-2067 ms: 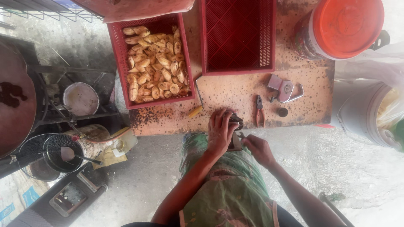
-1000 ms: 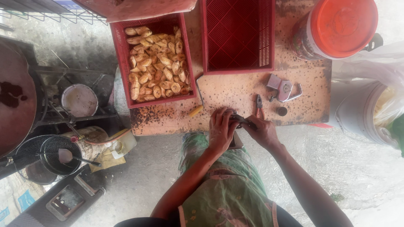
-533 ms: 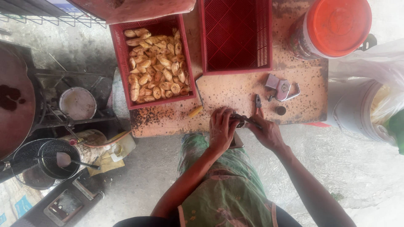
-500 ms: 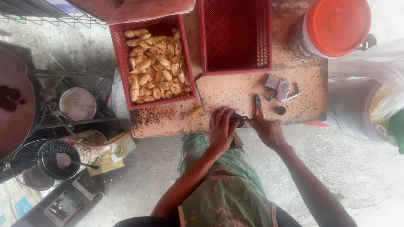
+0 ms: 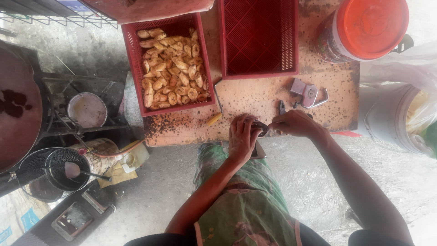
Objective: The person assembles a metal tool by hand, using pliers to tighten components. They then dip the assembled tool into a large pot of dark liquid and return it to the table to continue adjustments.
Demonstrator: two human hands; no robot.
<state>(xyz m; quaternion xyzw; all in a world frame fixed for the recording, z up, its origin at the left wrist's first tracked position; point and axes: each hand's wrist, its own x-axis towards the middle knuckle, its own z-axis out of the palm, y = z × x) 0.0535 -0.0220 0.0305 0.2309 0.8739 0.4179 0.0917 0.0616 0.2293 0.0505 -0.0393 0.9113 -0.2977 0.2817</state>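
My left hand point(image 5: 242, 137) rests at the front edge of a worn wooden board point(image 5: 255, 98), fingers curled over a small dark object point(image 5: 260, 128). My right hand point(image 5: 296, 124) pinches the other end of that object, so both hands meet on it. A flat grey piece point(image 5: 259, 150) sticks out under my left palm, over my green patterned lap. A small pair of pliers point(image 5: 282, 107) lies just beyond my right fingers. What the dark object is I cannot make out.
A red crate point(image 5: 133, 68) of yellow plantain slices and a second, bare red crate point(image 5: 259, 73) stand at the back. Metal parts point(image 5: 309, 94), an orange-lidded bucket point(image 5: 368, 27), a white bucket point(image 5: 391, 123). At left a pot point(image 5: 86, 109), a wire skimmer point(image 5: 63, 169), a large pan point(image 5: 18, 114).
My right hand rose from beside my lap to the board's edge and took hold of the dark object. Over the last second both hands have stayed nearly still.
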